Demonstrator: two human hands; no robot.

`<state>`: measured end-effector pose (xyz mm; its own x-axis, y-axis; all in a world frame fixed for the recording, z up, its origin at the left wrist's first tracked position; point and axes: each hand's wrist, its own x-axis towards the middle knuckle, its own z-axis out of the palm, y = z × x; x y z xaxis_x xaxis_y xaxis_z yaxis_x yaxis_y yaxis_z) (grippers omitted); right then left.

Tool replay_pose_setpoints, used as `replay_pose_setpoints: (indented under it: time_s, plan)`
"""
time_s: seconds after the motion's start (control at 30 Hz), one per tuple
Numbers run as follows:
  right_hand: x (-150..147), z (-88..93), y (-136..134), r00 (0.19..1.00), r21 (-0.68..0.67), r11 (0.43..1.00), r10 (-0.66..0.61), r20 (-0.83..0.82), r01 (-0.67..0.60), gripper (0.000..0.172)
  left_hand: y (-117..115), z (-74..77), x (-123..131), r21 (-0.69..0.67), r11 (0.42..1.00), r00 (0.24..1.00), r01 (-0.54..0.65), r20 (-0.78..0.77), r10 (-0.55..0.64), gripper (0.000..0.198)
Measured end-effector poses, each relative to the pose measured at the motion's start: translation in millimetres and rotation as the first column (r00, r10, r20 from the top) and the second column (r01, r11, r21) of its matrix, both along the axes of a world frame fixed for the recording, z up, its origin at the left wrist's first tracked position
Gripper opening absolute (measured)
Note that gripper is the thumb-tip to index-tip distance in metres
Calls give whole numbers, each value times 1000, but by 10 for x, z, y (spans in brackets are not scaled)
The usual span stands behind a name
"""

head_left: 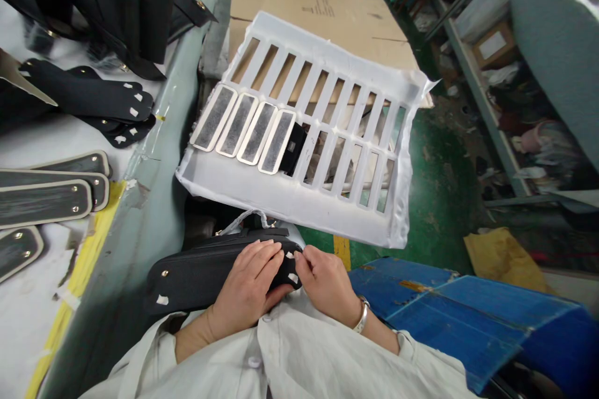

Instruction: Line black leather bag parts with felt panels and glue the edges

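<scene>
A long black bag (201, 271) with a rounded end lies across my lap, its narrow flat face up. A brass stud and small white tape scraps show on that face. My left hand (253, 277) is closed over its right part, fingers on top and thumb along the near side. At the rounded end, my right hand (327, 280) is closed in a pinch beside a white tape scrap (292, 277). Whatever sits between those fingertips is hidden.
A white slotted rack (290, 199) stands ahead, holding several grey, pale-edged strips (253, 133). Left is a bench with black bags (84, 90) and studded strips (47, 199). A blue panel box (458, 311) is at right; a cardboard box (318, 9) lies behind the rack.
</scene>
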<state>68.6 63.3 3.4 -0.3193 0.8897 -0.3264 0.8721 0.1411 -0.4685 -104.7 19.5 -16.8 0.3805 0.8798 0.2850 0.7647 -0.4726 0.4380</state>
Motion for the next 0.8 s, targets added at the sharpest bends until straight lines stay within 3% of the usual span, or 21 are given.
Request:
replay_pose_setpoints:
  time_s: [0.3, 0.47, 0.67, 0.8]
  plan:
    - [40, -25, 25, 999, 8, 1000, 19, -28, -19, 30, 20, 45, 32, 4, 1000, 1000, 19, -23, -19, 43]
    - [72, -25, 24, 999, 1, 999, 37, -20, -37, 29, 6, 73, 66, 36, 998, 999, 44, -24, -43, 32]
    - [126, -35, -39, 985, -79, 996, -61, -164, 49, 31, -74, 50, 45, -9, 982, 981, 188, -50, -188, 26]
    - [173, -74, -100, 951, -141, 985, -132, -280, 95, 29, -128, 80, 30, -9, 979, 977, 205, -61, -205, 30]
